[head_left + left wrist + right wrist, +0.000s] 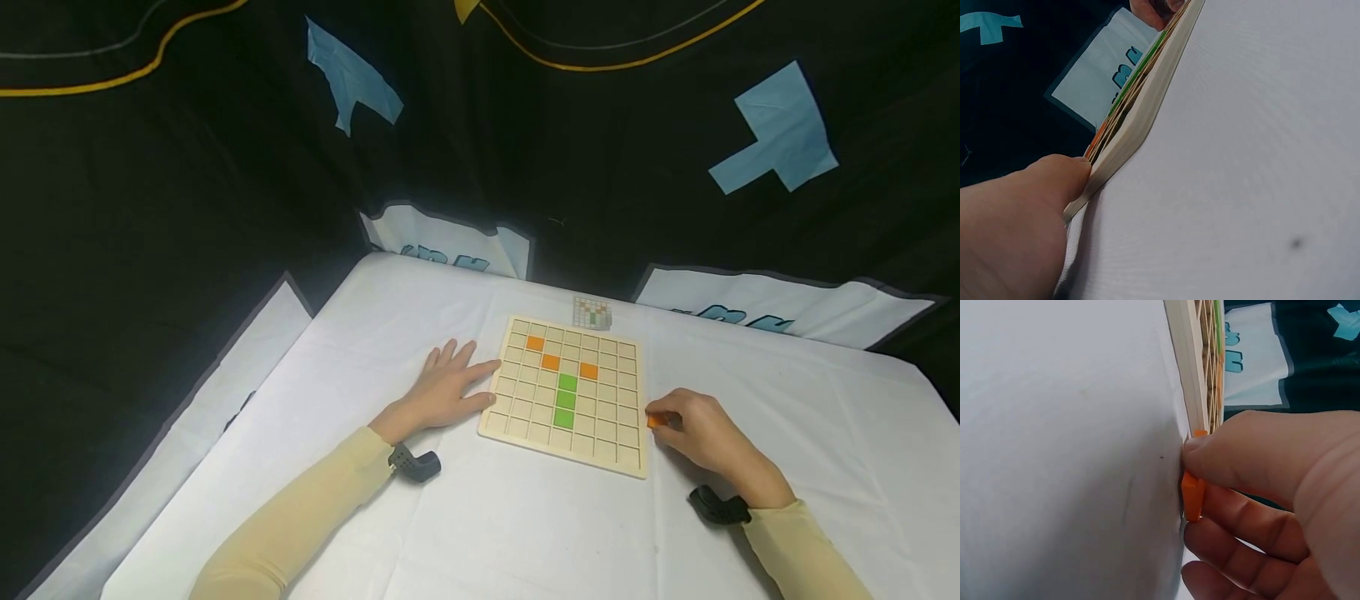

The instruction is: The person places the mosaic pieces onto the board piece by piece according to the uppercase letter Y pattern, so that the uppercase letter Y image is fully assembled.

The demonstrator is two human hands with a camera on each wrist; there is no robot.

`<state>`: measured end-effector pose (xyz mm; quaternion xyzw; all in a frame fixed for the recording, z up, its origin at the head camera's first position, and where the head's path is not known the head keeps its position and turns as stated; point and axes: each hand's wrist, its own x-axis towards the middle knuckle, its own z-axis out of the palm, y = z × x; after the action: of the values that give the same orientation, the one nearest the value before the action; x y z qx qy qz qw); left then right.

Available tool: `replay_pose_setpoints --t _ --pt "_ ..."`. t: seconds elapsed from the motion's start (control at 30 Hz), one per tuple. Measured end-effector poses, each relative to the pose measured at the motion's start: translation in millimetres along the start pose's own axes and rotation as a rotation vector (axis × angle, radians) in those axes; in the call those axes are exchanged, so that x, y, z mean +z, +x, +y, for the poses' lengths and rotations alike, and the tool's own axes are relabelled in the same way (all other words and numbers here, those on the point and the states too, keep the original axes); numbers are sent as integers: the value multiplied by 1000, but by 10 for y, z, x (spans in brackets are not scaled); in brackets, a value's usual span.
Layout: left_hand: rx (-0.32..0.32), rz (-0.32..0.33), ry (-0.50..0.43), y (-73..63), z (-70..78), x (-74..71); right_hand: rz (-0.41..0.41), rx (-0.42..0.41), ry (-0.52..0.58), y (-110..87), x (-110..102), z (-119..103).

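A square wooden grid board (pixel 525 408) lies on the white cloth. Three orange tiles (pixel 551 362) and a column of three green tiles (pixel 566 400) sit in its cells. My left hand (pixel 442 392) rests beside the board's left edge, fingers spread, with thumb and forefinger at the rim; the left wrist view shows the thumb (pixel 1063 178) against that edge. Just off the right edge, my right hand (pixel 697 425) pinches a small orange tile (pixel 1192 497) between thumb and fingers, close over the cloth. The thumb covers part of this tile.
Behind the board's far edge lies a small card (pixel 592 312) printed with a coloured grid pattern. A black curtain (pixel 525 150) with blue and white patches hangs around the table's back and left. Both wrists carry dark straps (pixel 718 505).
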<state>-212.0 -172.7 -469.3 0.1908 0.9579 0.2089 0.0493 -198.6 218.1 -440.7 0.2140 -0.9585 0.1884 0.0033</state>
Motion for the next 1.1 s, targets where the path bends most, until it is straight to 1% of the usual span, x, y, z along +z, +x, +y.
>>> replay_pose_setpoints --t 0.17,0.37,0.83,1.1 --pt "-6 -1 6 8 5 -2 16 -8 6 1 2 12" --pt "1 4 17 6 1 -12 8 3 9 36 -5 10" --pt "-12 10 17 0 -8 -31 22 -9 23 204 -42 -41" --pt "-12 -1 12 10 9 9 27 -26 44 330 -53 -75"
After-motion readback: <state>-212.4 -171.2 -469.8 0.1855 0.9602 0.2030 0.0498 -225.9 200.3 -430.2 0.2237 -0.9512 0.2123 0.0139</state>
